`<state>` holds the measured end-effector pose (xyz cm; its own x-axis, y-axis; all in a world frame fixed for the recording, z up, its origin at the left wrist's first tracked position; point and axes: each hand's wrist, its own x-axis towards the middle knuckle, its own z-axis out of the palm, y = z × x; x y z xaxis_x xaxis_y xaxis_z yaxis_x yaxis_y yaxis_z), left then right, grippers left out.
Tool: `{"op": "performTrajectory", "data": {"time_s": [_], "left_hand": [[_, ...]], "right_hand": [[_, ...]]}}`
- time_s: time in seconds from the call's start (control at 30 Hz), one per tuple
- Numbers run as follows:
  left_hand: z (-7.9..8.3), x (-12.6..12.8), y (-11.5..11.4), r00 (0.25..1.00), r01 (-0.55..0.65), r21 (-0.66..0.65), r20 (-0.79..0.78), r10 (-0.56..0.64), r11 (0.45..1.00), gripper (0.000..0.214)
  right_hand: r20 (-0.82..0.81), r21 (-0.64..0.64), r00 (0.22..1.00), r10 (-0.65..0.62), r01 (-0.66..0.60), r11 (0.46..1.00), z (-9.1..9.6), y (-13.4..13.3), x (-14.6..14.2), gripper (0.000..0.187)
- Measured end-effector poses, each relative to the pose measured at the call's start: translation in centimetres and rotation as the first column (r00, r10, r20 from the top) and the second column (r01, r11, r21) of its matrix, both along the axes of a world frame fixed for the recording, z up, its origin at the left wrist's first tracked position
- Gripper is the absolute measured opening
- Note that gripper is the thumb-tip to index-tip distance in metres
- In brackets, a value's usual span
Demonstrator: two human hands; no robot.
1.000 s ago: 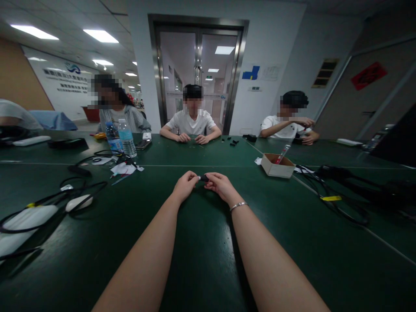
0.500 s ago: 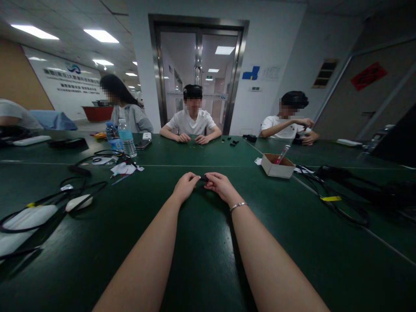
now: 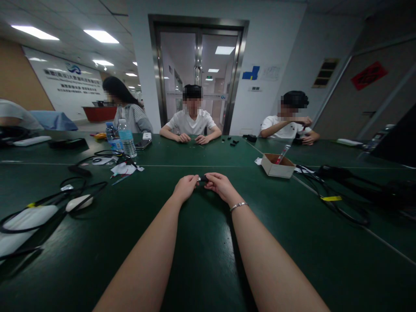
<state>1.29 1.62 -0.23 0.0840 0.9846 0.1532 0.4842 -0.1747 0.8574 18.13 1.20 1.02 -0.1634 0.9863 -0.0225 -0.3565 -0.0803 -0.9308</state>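
Note:
Both my arms reach forward over a dark green table (image 3: 208,260). My left hand (image 3: 185,187) and my right hand (image 3: 220,185) meet at the table's middle, fingers pinched together on a small black part (image 3: 203,178) held between them. A thin silver bracelet (image 3: 238,206) circles my right wrist. What the small part is exactly cannot be made out.
A small cardboard box (image 3: 277,166) stands to the right. Black cables (image 3: 338,190) trail at the far right, more cables and white devices (image 3: 78,202) at the left. Two water bottles (image 3: 126,138) stand back left. Three people sit across the table; small black parts (image 3: 232,141) lie there.
My hands have stayed in place, with only slight finger movement on the small black part. The person at the back left has turned away.

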Motion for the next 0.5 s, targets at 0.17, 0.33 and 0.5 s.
{"op": "performTrajectory", "data": {"time_s": [0.17,0.33,0.5], "left_hand": [[-0.23,0.0,0.02,0.999,0.0,0.009,0.038,-0.001,1.0,0.046],[-0.11,0.12,0.0,1.0,-0.008,0.046,0.008,0.008,0.999,0.038],[-0.13,0.11,-0.02,1.0,0.016,0.002,-0.001,-0.016,1.0,0.049]], "right_hand": [[0.01,-0.003,1.0,-0.007,0.007,1.0,0.1,-0.1,-0.04,0.003],[0.013,-0.002,1.0,-0.014,0.014,1.0,0.07,-0.09,0.04,0.003],[0.016,0.011,1.0,0.0,0.0,1.0,0.08,-0.12,0.07,0.008]]}}
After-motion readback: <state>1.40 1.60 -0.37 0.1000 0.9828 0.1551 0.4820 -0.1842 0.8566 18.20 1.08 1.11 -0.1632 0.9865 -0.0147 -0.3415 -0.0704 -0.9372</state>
